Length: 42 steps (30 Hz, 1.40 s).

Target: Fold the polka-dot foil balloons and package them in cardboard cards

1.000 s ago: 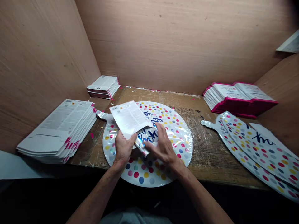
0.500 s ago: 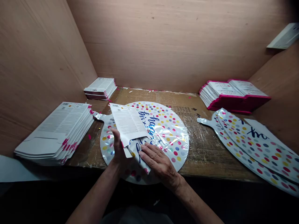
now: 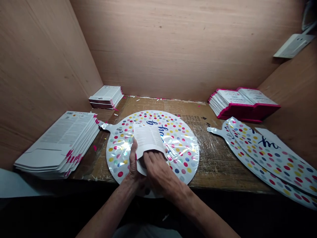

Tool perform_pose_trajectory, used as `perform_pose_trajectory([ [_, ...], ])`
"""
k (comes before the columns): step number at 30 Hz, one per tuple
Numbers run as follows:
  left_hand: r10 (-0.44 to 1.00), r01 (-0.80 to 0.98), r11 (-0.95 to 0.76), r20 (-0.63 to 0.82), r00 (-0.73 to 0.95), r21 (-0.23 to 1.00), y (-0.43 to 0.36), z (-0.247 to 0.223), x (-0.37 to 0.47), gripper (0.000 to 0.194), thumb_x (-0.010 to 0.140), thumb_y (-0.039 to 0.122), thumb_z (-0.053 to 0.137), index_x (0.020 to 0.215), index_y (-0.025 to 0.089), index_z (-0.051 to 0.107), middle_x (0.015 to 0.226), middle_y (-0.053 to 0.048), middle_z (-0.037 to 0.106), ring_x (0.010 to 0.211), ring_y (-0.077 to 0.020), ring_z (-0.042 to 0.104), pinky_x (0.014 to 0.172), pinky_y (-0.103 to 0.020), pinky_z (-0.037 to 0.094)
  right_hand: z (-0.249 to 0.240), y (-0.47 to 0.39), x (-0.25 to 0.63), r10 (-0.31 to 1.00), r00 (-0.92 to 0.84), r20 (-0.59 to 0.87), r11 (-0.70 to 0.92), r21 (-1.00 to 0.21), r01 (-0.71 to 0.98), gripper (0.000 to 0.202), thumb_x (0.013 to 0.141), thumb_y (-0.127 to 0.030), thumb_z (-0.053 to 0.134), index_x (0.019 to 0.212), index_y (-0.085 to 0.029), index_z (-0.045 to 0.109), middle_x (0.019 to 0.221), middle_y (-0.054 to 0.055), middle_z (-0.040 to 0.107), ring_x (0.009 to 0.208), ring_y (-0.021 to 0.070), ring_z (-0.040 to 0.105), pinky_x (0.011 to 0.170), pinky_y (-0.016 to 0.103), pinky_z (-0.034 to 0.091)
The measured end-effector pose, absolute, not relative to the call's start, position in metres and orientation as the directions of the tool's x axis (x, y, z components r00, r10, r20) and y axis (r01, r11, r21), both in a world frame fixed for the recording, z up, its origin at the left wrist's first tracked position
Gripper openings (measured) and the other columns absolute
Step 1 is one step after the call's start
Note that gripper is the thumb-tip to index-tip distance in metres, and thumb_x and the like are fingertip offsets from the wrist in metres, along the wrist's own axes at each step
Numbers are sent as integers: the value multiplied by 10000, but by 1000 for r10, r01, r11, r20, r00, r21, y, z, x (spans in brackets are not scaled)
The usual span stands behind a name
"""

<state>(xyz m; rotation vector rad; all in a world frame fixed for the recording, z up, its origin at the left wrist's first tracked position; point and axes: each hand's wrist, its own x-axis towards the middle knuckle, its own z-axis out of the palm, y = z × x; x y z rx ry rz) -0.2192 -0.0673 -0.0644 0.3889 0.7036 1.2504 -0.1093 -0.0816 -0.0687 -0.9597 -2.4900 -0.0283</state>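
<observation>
A white printed paper envelope (image 3: 149, 139) is held in my left hand (image 3: 134, 162), thumb along its left edge and the fingers underneath. My right hand (image 3: 159, 170) reaches into the envelope's open near end; its fingertips are hidden inside, so whether they grip anything does not show. The folded foil balloon seen earlier at that opening is out of sight. Beneath both hands a round white foil balloon (image 3: 182, 148) with coloured dots and blue lettering lies flat, its tail pointing left.
Stacked envelopes stand at the left (image 3: 55, 135), with a smaller stack (image 3: 106, 96) behind. Pink-edged packets (image 3: 244, 102) sit at the back right. More dotted foil balloons (image 3: 269, 158) overhang the front right edge of the cardboard-covered table (image 3: 205, 175). Wooden walls enclose three sides.
My right hand has moved from the folded foil balloon into the envelope's mouth, and the folded part is no longer visible. The envelope has shifted right and nearer, and turned more upright.
</observation>
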Motion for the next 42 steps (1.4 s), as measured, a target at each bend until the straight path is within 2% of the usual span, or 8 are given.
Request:
perform_pose_trajectory([
  [3,892,-412,453,-407,198,791,-64,-56,-248,733,738,790,452,974,140,694,792,-118,720,761,-275,673,738,-398,524,-88,-111,-88,559,-644,522,769,-35,638,443,894,-96,438,1326,-16,499,1317,204,577,1267,300,496,1034,452,461],
  [6,870,400,463,-493,-31,791,-64,-50,-266,594,746,728,524,656,155,654,571,-98,636,637,-275,646,647,-378,498,-109,-131,-66,605,-601,522,707,-5,707,435,895,-70,403,1307,19,511,1279,230,600,1247,299,525,1000,451,495],
  [8,962,785,272,-172,-211,556,-61,-51,-265,499,812,620,536,644,162,645,629,-108,658,725,-294,660,723,-403,499,-112,-138,-52,584,-636,504,741,-11,671,425,896,-51,388,1294,-14,535,1284,209,605,1245,280,533,1002,440,499],
  [10,987,916,-39,159,-27,400,-56,-59,-255,382,881,494,513,858,159,696,898,-129,718,947,-305,650,872,-428,480,-106,-139,-40,552,-637,539,781,-67,620,362,924,-76,414,1245,-76,580,1218,162,651,1170,238,585,977,396,514],
  [15,749,694,-662,235,619,281,-41,-93,-222,405,977,346,390,1311,187,558,1424,-100,518,1352,-310,392,1105,-490,326,-90,-124,-12,612,-518,598,707,-120,696,213,942,-135,522,1107,-167,653,976,81,699,912,191,628,823,344,496],
  [33,611,559,-783,171,773,271,-25,-98,-215,432,996,345,348,1358,155,487,1438,-149,476,1389,-321,309,1121,-550,272,-75,-109,-6,601,-785,147,790,41,612,276,953,-374,557,789,-154,589,760,54,609,681,175,513,648,313,370],
  [38,546,488,-831,220,808,268,-19,-98,-210,412,989,330,380,1349,165,497,1416,-147,500,1381,-312,341,1123,-550,287,-84,-150,28,593,-664,456,776,-104,622,398,923,-484,570,676,-172,567,694,39,588,680,155,554,651,288,424],
  [42,615,542,-788,323,719,294,-32,-97,-212,328,965,303,457,1239,170,577,1386,-162,523,1355,-295,412,1096,-518,369,-98,-149,21,543,-626,559,758,-6,652,279,965,-327,533,1118,-124,647,1196,179,631,1152,262,562,954,404,468],
])
